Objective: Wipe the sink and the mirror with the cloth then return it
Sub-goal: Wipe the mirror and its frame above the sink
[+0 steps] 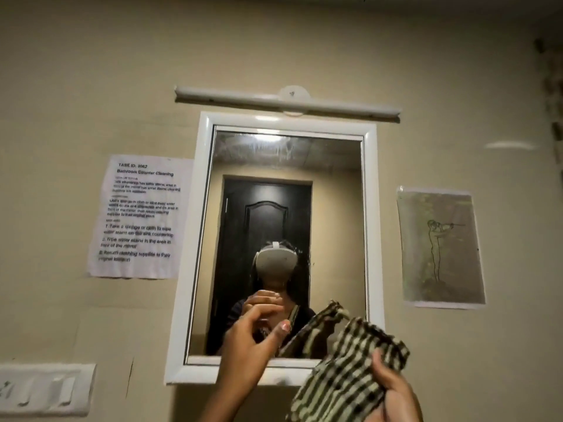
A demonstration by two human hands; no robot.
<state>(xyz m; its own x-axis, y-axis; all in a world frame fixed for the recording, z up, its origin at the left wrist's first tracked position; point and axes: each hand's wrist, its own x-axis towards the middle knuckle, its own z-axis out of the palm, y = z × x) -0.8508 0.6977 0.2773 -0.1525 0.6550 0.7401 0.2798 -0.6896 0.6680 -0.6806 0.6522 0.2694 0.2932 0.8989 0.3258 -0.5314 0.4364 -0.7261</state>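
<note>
A white-framed mirror (pixel 370 208) hangs on the beige wall straight ahead; its glass has smears near the top. My right hand (pixel 393 394) grips a bunched checked cloth (pixel 344 367) at the lower right, in front of the mirror's bottom corner. My left hand (pixel 246 348) is raised before the lower part of the glass, fingers apart and curled, holding nothing; its thumb is close to the cloth's upper edge. The sink is out of view.
A tube light (pixel 286 102) is fixed above the mirror. A printed task sheet (pixel 140 217) is taped left of it and a drawing (pixel 441 248) to the right. A white switch panel (pixel 45 388) sits at the lower left. The mirror reflects a dark door.
</note>
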